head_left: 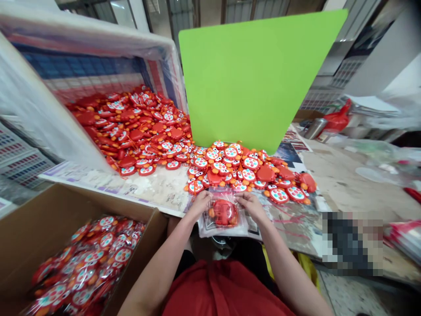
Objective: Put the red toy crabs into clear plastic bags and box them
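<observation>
Hands at the near edge of the worktop [345, 184], both on one clear bag [223, 217] with a red toy [224, 213] inside. Left hand [200, 202] pinched the bag's upper left corner, fingers closed on the film; right hand [249, 203] pinched the upper right corner the same way. Each grip was shut on plastic only, not on the toy. Bag lay flat, on what looked like a stack of further bags, touching the worktop edge just above the lap.

Toy sat roughly centred in the bag, face hard to read through the glare. Whether the mouth was already folded or sealed could not be told.

Loose toys [250, 169] lay heaped just beyond the bag, near the fingertips, spilling from a larger pile [138, 127] in the lined bin [39, 114] at left. Box [66, 206] at lower left held bagged toys [85, 263]. Green panel [256, 74] covered the middle of the far view.

Notes on doing this step well, as judgement:
- keep both pinches at the corners so the mouth stays taut and square
- hold the toy clear of the opening before closing; film caught on a leg would likely pucker
- press flat against the stack rather than lifting, so the bag underneath is not dragged along
- keep the heap from sliding onto the bag

Risk: thin film, easy to grab two layers at once
</observation>
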Available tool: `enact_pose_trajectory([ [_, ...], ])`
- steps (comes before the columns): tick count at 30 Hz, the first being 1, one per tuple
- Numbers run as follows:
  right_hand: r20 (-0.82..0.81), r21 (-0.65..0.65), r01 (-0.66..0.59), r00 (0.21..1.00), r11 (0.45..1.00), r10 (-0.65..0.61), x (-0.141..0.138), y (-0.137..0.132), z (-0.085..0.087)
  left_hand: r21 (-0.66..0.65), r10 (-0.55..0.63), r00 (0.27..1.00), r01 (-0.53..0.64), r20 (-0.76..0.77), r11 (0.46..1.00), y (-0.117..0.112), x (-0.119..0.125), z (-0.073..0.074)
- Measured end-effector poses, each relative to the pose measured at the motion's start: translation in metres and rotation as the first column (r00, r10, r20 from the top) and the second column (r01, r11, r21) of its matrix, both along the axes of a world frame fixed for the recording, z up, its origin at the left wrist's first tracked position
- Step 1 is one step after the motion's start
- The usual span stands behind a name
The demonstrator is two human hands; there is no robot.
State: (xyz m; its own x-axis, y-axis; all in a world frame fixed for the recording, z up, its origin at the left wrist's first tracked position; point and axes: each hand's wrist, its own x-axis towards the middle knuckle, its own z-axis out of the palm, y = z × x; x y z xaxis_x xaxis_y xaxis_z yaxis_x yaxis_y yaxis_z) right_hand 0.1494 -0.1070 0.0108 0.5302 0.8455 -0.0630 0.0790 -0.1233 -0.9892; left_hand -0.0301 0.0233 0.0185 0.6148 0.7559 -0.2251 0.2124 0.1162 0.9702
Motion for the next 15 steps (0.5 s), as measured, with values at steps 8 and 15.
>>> enact_pose_trajectory([
  [8,0.526,0.218,0.116,0.823,0.969,-0.217,-0.01,0.006,0.021,-0.205,-0.002,0.972,0.052,0.235,0.977,-0.016,0.002,0.008],
  [15,0.841,0.142,-0.187,0.541,0.972,-0.019,-0.046,0.034,0.042,0.069,-0.121,0.966,0.108,0.227,0.992,-0.018,0.008,0.022],
])
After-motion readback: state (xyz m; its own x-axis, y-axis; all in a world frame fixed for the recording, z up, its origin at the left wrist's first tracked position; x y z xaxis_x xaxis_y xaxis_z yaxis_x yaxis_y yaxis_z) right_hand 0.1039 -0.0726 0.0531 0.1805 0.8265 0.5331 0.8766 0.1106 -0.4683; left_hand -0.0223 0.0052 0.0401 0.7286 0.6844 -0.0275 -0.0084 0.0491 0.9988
